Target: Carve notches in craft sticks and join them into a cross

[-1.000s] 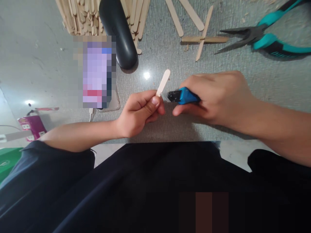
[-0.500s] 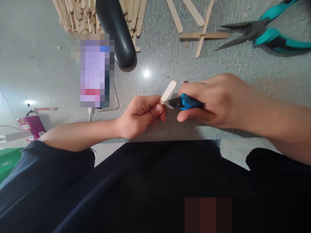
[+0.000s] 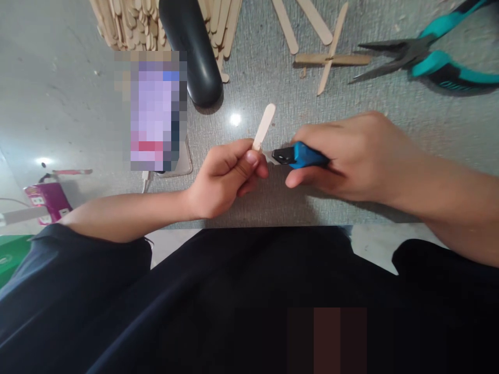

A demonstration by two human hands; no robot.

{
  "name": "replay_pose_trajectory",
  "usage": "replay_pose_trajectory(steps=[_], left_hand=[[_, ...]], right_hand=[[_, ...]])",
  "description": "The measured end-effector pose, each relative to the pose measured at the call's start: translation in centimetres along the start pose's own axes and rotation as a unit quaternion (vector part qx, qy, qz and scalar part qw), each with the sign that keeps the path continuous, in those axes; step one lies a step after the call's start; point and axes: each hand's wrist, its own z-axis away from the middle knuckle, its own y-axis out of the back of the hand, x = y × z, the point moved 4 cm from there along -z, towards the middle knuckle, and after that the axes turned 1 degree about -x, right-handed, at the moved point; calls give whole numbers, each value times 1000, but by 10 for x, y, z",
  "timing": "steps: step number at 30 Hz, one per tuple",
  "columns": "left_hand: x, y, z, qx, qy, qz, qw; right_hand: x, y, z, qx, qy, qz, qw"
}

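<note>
My left hand (image 3: 224, 179) pinches a pale wooden craft stick (image 3: 264, 126) that points up and to the right above the grey floor. My right hand (image 3: 351, 156) is wrapped round a blue utility knife (image 3: 298, 155). The knife's short blade touches the stick just above my left thumb. Both hands hover close together in front of my dark-clothed lap.
A heap of craft sticks (image 3: 128, 23) and a dark cylinder (image 3: 191, 47) lie at the top. A stick cross (image 3: 331, 58) and teal-handled pliers (image 3: 424, 59) sit top right. A blurred phone (image 3: 158, 111) lies left; a pink box (image 3: 42, 200) far left.
The stick dipped lower and more tilted half a second ago, then rose back up and steeper. The knife stayed against the stick's base throughout.
</note>
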Motion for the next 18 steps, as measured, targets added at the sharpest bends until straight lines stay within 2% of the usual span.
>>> replay_pose_trajectory(steps=[8, 12, 18], left_hand=[[4, -4, 0, -15, 5, 2, 1000], [3, -4, -1, -10, 17, 9, 1000], [2, -4, 1, -14, 13, 20, 1000]], right_hand=[[-6, 11, -4, -23, -4, -9, 1000], [-5, 11, -4, -53, -10, -11, 998], [-8, 13, -5, -48, -7, -33, 998]])
